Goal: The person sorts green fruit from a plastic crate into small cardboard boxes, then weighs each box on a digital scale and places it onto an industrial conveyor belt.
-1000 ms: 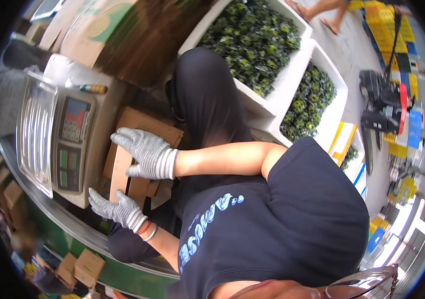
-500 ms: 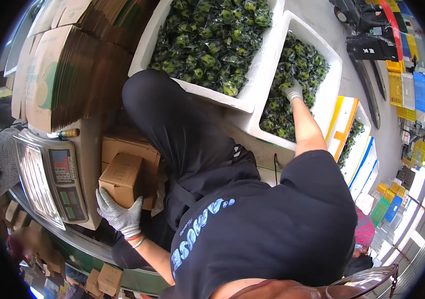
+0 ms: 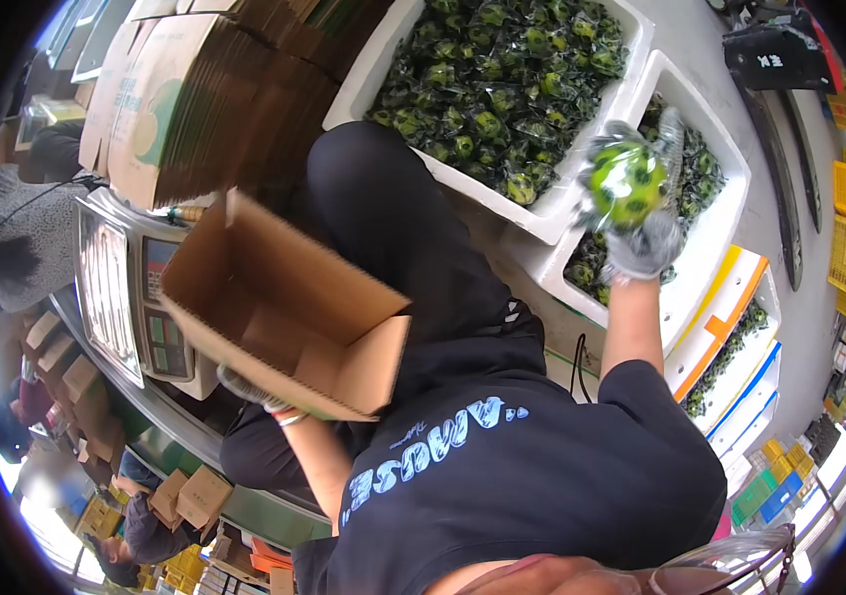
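My left hand (image 3: pixel 246 390), in a grey knit glove, grips an open brown cardboard box (image 3: pixel 284 307) from below and holds it tilted over my lap, its open side facing up. Most of that hand is hidden under the box. My right hand (image 3: pixel 646 246), also gloved, holds a green round fruit in a clear plastic bag (image 3: pixel 626 183), lifted above the right white foam bin (image 3: pixel 735 203). That bin and the larger white foam bin (image 3: pixel 540 216) beside it are full of the same bagged green fruits.
A weighing scale (image 3: pixel 114 288) with a steel pan stands left of the box. Behind it leans a stack of flat cardboard cartons (image 3: pixel 195 99). A green conveyor (image 3: pixel 180 451) with small closed boxes (image 3: pixel 190 496) runs below. Other people stand at the left. Coloured crates sit at the right.
My left hand has lifted the box from beside the scale and it now stands open. My right hand has come up out of the right bin with a bagged fruit.
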`<move>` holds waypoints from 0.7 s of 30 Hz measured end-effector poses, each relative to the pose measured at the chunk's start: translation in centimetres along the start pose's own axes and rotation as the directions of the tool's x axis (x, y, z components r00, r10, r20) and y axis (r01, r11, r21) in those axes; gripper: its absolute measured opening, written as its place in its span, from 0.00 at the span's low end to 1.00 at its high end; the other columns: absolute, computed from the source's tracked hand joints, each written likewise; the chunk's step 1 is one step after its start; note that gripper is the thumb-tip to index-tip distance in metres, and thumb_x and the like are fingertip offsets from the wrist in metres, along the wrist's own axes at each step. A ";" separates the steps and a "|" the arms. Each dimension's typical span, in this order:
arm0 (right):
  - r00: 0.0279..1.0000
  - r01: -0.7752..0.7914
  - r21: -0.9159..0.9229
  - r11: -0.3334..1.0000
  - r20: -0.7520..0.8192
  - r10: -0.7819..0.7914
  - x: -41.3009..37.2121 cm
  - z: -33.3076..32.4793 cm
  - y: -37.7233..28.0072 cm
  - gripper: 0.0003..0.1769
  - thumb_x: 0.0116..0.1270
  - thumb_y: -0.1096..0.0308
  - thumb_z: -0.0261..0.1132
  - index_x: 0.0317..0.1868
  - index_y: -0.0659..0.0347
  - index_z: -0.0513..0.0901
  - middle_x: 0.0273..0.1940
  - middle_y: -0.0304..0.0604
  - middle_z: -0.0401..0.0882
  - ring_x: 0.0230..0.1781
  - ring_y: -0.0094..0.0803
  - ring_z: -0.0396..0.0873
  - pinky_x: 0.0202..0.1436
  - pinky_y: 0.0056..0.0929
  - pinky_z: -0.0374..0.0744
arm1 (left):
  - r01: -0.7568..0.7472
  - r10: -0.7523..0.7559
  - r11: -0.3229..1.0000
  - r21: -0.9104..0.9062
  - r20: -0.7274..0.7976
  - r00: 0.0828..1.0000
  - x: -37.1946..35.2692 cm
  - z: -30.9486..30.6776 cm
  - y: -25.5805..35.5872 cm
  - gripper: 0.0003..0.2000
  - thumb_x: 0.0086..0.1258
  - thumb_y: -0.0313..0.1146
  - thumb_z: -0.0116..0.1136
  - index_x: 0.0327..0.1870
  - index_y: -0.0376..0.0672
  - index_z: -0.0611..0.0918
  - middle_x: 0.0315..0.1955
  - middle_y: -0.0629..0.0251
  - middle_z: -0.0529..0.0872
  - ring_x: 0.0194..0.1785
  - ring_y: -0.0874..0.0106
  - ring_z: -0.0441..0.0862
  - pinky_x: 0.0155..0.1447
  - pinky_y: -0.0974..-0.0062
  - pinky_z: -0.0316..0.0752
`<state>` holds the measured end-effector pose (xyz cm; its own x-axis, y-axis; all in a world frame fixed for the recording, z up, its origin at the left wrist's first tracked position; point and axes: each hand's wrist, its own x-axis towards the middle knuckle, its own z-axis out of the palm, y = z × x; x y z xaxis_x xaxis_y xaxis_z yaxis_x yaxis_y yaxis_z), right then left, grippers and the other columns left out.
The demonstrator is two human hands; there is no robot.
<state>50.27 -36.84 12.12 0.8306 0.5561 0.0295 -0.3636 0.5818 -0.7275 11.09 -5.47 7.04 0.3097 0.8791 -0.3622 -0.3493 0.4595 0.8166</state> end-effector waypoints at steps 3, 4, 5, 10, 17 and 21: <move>0.932 0.101 -0.358 0.928 0.361 0.038 1.8 11.3 2.0 0.44 0.53 0.64 0.72 0.69 0.51 0.59 0.59 0.56 0.69 0.56 0.45 0.73 0.58 0.40 0.75 | 0.248 -0.135 0.913 -0.323 0.335 0.932 -0.4 6.3 -4.3 0.40 0.61 0.62 0.48 0.68 0.41 0.62 0.65 0.56 0.65 0.66 0.58 0.65 0.68 0.54 0.60; 0.842 0.334 -0.543 0.770 0.540 0.016 2.5 12.7 2.6 0.40 0.53 0.63 0.72 0.67 0.53 0.65 0.59 0.55 0.70 0.58 0.43 0.73 0.61 0.38 0.72 | 0.244 -0.104 0.933 -0.266 0.449 0.887 -0.2 7.2 -5.1 0.37 0.65 0.60 0.45 0.68 0.42 0.61 0.66 0.57 0.64 0.66 0.59 0.64 0.69 0.59 0.60; 0.773 0.473 -0.657 0.586 0.629 0.081 3.8 12.5 3.5 0.35 0.52 0.63 0.72 0.63 0.56 0.72 0.57 0.52 0.72 0.58 0.42 0.72 0.62 0.37 0.69 | 0.229 -0.080 0.952 -0.206 0.553 0.829 0.1 7.3 -5.4 0.33 0.70 0.58 0.41 0.69 0.43 0.61 0.66 0.59 0.64 0.66 0.60 0.64 0.69 0.63 0.60; 0.962 -0.091 -0.931 -0.354 -0.174 0.209 12.5 -2.5 10.8 0.53 0.39 0.47 0.74 0.66 0.58 0.64 0.65 0.59 0.62 0.62 0.53 0.68 0.66 0.36 0.68 | 0.248 -0.123 0.938 -0.240 0.440 0.890 0.1 4.6 -5.0 0.34 0.69 0.59 0.41 0.69 0.43 0.60 0.66 0.59 0.63 0.67 0.60 0.64 0.69 0.63 0.60; 0.803 -0.121 -0.743 -0.658 -0.463 0.376 10.9 -1.6 14.9 0.44 0.46 0.55 0.71 0.65 0.46 0.64 0.64 0.49 0.61 0.60 0.50 0.70 0.58 0.51 0.71 | 0.291 -0.202 0.924 -0.248 0.329 0.923 -0.5 2.2 -4.9 0.35 0.68 0.59 0.42 0.69 0.43 0.60 0.66 0.59 0.63 0.67 0.60 0.63 0.69 0.62 0.60; 0.871 -0.265 -0.931 -0.251 -0.343 0.353 9.0 -2.9 13.4 0.37 0.43 0.62 0.71 0.57 0.54 0.71 0.57 0.56 0.66 0.53 0.53 0.73 0.58 0.41 0.74 | 0.309 -0.230 0.918 -0.246 0.304 0.924 -0.7 2.0 -4.8 0.35 0.68 0.60 0.42 0.69 0.43 0.60 0.66 0.59 0.63 0.67 0.60 0.63 0.69 0.62 0.60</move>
<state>54.14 -25.76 0.66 0.7395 0.4858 -0.4661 0.2639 -0.8461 -0.4631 14.35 -8.52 4.26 0.6357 0.6687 -0.3856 -0.4430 0.7251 0.5272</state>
